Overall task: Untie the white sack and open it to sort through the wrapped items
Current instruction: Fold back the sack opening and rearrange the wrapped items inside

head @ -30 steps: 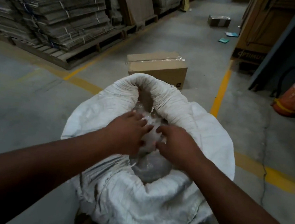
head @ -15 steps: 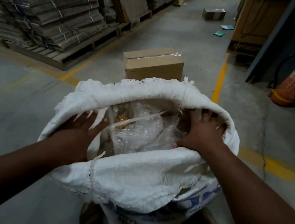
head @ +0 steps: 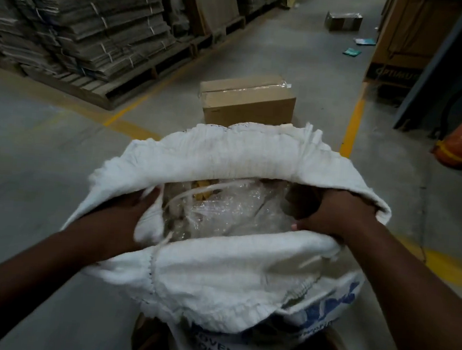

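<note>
**Sack open, sorting not started**

Sack (head: 215, 279) stands between the forearms, mouth rolled down and spread. Left hand (head: 126, 210) is closed on the left rim; right hand (head: 330, 211) is hooked over the right rim, fingers curled on the fabric. Between the hands: wrapped items (head: 226, 213) in clear plastic, loose cord (head: 194, 194) across them. Step looks like widening the mouth. Next likely needs one hand freed to reach in.

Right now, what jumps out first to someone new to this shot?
The white sack fills the centre foreground, its mouth held open by the left hand and right hand on opposite sides of the rim. Inside lie clear bubble-wrapped items. Just behind it a taped cardboard box sits on the floor.
</note>
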`<state>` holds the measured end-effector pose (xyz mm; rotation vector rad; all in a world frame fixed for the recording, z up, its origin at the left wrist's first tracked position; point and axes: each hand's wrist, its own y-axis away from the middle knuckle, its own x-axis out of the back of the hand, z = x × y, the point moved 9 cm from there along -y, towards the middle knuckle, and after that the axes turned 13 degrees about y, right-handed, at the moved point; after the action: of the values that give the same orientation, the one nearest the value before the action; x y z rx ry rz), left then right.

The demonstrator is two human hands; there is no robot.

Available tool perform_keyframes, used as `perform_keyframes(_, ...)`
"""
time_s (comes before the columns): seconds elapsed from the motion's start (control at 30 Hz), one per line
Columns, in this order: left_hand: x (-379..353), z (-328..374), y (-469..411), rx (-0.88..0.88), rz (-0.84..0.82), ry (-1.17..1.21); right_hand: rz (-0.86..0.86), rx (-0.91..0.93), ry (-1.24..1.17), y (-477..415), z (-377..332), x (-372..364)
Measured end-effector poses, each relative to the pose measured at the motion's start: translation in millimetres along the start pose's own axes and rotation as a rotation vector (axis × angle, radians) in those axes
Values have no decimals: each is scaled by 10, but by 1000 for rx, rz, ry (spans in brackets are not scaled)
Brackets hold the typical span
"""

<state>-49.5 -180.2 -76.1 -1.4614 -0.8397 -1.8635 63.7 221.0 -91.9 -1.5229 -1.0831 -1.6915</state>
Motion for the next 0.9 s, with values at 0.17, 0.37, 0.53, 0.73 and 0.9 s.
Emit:
perform_keyframes(0.17,410,1004,-357,-191,131,81,-185,333,112,255,-903,80)
perform_keyframes(0.37,488,872,-1021,-141,104,-8,-366,535,110,509,-1095,-16)
perform_keyframes(0.53,767,1050,-922,-101,139,345,-471,608,-26,714,-1004,175)
perform_keyframes(0.73,-524,1866,372,-199,-545,37,-579,686,443,995,-957,-464)
perform_keyframes(0.9,-1101,1796,319,-263,-332,-207,-326,696,513,1003,-1050,-884)
